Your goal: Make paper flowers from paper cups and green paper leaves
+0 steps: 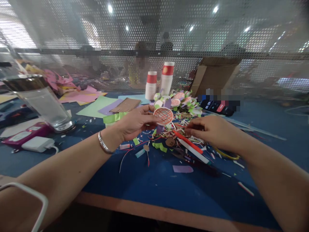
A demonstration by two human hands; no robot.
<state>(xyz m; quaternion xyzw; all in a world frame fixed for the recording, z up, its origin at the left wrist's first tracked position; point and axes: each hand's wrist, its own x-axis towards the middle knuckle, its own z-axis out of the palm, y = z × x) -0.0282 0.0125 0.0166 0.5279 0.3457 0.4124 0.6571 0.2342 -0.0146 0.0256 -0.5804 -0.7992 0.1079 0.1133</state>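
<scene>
My left hand [135, 124] pinches a round paper disc [163, 116] with an orange criss-cross pattern, a purple paper strip showing above and below it. To the right, my right hand [205, 129] hovers low by a heap of paper scraps [178, 127], its fingers loosely curled and apart, with nothing visible in them. Just below its fingertips lie a red pen [189, 142] and a white pen [194, 151] side by side. Behind both hands is a pile of decorated paper discs [185, 100] with green and purple bits.
Two stacks of paper cups [167, 79] stand behind the pile, beside a cardboard box [214, 75]. A phone [217, 107] lies at right. At left are a glass bottle [45, 103], a white charger [38, 144] and coloured paper sheets [94, 108]. A perforated metal screen [116, 61] closes the back.
</scene>
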